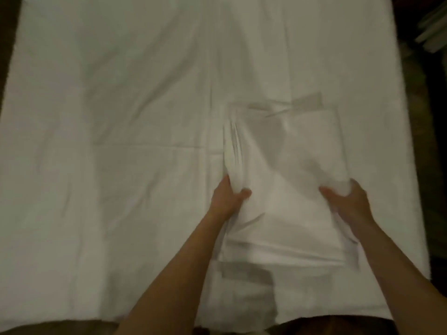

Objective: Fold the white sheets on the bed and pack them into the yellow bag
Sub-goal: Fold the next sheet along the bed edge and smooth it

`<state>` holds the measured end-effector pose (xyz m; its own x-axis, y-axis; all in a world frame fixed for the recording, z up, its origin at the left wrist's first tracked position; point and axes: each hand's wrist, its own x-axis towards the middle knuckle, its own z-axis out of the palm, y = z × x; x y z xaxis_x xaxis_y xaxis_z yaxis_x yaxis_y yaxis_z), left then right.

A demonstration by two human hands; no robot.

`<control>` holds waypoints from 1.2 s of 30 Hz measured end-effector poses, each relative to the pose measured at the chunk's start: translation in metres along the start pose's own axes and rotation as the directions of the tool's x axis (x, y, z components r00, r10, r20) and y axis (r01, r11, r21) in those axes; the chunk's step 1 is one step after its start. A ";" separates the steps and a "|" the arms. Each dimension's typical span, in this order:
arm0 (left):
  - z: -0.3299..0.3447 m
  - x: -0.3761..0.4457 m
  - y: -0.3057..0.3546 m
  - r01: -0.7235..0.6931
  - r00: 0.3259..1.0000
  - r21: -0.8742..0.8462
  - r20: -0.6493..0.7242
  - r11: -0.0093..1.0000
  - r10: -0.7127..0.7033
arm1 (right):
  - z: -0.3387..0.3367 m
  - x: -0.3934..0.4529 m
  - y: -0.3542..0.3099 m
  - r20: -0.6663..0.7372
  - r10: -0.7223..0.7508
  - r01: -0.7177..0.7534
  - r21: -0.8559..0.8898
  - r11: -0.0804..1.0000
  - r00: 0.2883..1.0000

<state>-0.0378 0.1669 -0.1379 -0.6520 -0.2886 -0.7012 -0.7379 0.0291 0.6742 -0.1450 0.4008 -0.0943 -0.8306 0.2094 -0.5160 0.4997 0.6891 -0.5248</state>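
Head cam looked straight down. The left hand [228, 198] gripped the left edge of the folded sheet [285, 180], thumb on top, fingers tucked under the layers, probably to keep the stack from sliding apart. Between the hands the bundle lay on the bed [96, 117]. The right hand [348, 200] pinched the opposite edge, so it looked ready for lifting. No yellow bag in view.

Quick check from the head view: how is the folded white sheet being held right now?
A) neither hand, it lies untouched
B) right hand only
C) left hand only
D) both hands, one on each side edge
D: the left hand grips the left edge of the folded sheet and the right hand grips its right edge, over the bed.
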 end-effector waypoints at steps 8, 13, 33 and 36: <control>-0.012 0.012 -0.035 0.214 0.977 0.033 -0.008 0.976 -0.214 | 0.060 0.002 -0.018 -0.006 -0.361 0.349 -0.235 0.907 0.933; -0.045 0.009 -0.061 0.244 0.969 0.070 -0.066 0.967 -0.239 | 0.143 -0.055 -0.056 0.539 -0.487 0.703 -0.323 0.633 0.687; -0.409 -0.063 -0.251 0.413 0.805 0.195 -0.536 0.890 -0.256 | 0.433 -0.323 -0.163 0.816 -0.252 0.754 -0.300 0.584 0.520; -0.441 -0.066 -0.277 0.415 0.771 0.156 -0.583 0.897 -0.255 | 0.468 -0.356 -0.175 0.842 -0.226 0.781 -0.309 0.542 0.490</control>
<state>0.2866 -0.2443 -0.1757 -0.2130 -0.7879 -0.5778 -0.9591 0.0558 0.2775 0.1782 -0.1189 -0.1360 -0.3137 -0.6372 -0.7040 -0.4538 0.7519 -0.4783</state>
